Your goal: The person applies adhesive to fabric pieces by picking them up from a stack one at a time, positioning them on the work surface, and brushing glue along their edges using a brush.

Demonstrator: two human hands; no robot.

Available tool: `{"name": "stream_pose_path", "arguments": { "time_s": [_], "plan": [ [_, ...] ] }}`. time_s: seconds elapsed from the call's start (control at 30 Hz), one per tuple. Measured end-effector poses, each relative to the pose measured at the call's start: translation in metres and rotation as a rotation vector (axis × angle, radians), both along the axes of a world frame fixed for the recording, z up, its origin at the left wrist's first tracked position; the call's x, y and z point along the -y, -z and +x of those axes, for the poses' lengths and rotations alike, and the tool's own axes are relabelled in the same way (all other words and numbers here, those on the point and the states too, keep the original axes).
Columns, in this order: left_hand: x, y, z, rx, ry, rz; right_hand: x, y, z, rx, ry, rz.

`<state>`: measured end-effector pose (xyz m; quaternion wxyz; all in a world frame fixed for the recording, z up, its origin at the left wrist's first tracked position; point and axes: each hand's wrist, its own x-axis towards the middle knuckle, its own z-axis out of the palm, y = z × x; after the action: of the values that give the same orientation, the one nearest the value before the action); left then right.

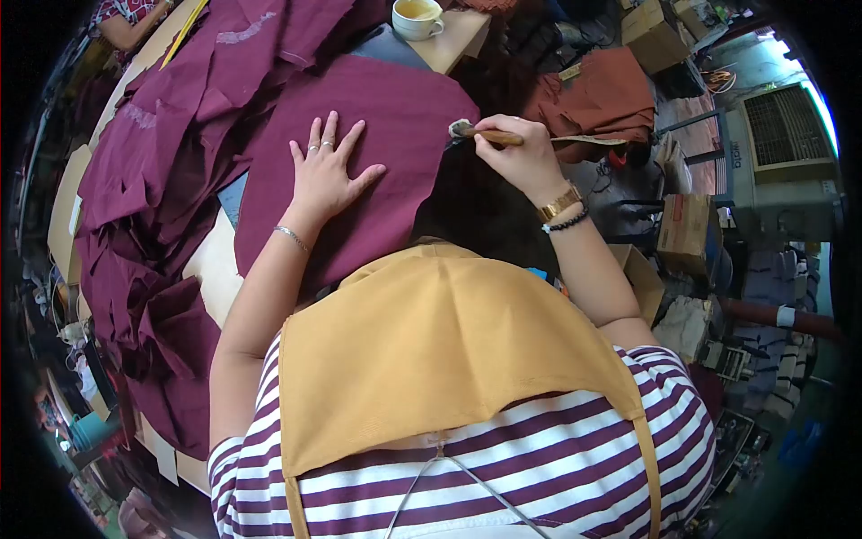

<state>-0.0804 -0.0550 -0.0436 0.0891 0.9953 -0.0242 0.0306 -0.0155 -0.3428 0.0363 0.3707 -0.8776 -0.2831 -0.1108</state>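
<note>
Left hand: spread on maroon cloth | Right hand: closed around brush

The palm of the left hand was hidden against the maroon fabric, by which most of the tabletop was covered. Part of the wooden-handled brush was masked by the right hand. A co-worker's arm was cut off by the top edge, the striped shirt by the bottom. Small items along the dark rim were blurred beyond recognition.
</note>
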Motion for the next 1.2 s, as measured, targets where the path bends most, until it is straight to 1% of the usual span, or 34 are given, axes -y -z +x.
{"name": "stream_pose_path", "arguments": {
  "time_s": [0.07, 0.17, 0.2, 0.3, 0.37, 0.4, 0.43, 0.5, 0.57, 0.6, 0.63, 0.7, 0.77, 0.8, 0.83, 0.9, 0.97, 1.0, 1.13, 1.17, 1.2],
  "plan": [
    [0.000, 0.000, 0.000, 0.001, -0.001, -0.001, 0.001, -0.004, -0.002, 0.020, -0.035, -0.029],
    [0.000, 0.001, 0.000, 0.029, 0.005, -0.029, 0.027, -0.027, -0.002, -0.183, 0.095, -0.282],
    [0.000, 0.001, 0.001, 0.044, 0.008, -0.044, 0.035, -0.030, 0.001, -0.175, 0.140, -0.285],
    [0.000, 0.002, 0.004, 0.043, 0.016, -0.044, 0.034, -0.035, 0.005, -0.058, 0.167, -0.201],
    [0.000, 0.005, 0.006, 0.040, 0.025, -0.044, 0.011, -0.024, 0.007, -0.064, 0.023, -0.016],
    [0.000, 0.005, 0.009, 0.044, 0.030, -0.042, 0.000, -0.016, 0.007, -0.062, -0.008, -0.042],
    [0.000, 0.004, 0.011, 0.042, 0.035, -0.044, -0.003, -0.002, 0.009, -0.172, -0.054, 0.022],
    [0.000, 0.004, 0.015, 0.037, 0.046, -0.048, 0.007, -0.006, 0.007, -0.118, -0.065, -0.059],
    [-0.001, 0.003, 0.018, 0.041, 0.064, -0.055, 0.029, -0.028, 0.009, -0.246, 0.055, -0.215],
    [-0.001, 0.003, 0.019, 0.043, 0.075, -0.059, 0.039, -0.029, 0.012, -0.185, 0.119, -0.337],
    [-0.001, 0.004, 0.022, 0.037, 0.088, -0.053, 0.045, -0.028, 0.016, -0.175, 0.138, -0.308],
    [-0.001, 0.005, 0.030, 0.035, 0.109, -0.043, 0.038, -0.028, 0.018, -0.179, 0.123, -0.135],
    [0.000, 0.002, 0.037, 0.021, 0.136, -0.022, 0.013, -0.028, 0.014, -0.121, -0.057, 0.047],
    [0.000, 0.001, 0.042, 0.015, 0.151, -0.007, 0.008, -0.024, 0.014, -0.190, -0.108, 0.016],
    [-0.002, 0.002, 0.047, 0.017, 0.167, 0.010, 0.010, -0.011, 0.016, -0.180, -0.165, -0.039],
    [-0.004, 0.005, 0.059, 0.019, 0.202, 0.037, 0.027, -0.016, 0.020, -0.189, -0.166, -0.045],
    [-0.005, 0.005, 0.069, 0.010, 0.247, 0.032, 0.050, -0.032, 0.024, -0.255, -0.034, -0.278],
    [-0.005, 0.003, 0.074, 0.003, 0.271, 0.030, 0.053, -0.035, 0.025, -0.177, 0.020, -0.303],
    [-0.004, 0.005, 0.100, 0.027, 0.373, 0.047, 0.021, -0.033, 0.019, -0.099, -0.100, 0.024],
    [-0.003, 0.006, 0.106, 0.027, 0.393, 0.044, 0.013, -0.031, 0.015, -0.190, -0.154, 0.018],
    [-0.003, 0.005, 0.110, 0.027, 0.413, 0.041, 0.014, -0.024, 0.015, -0.222, -0.183, 0.008]
  ]
}}
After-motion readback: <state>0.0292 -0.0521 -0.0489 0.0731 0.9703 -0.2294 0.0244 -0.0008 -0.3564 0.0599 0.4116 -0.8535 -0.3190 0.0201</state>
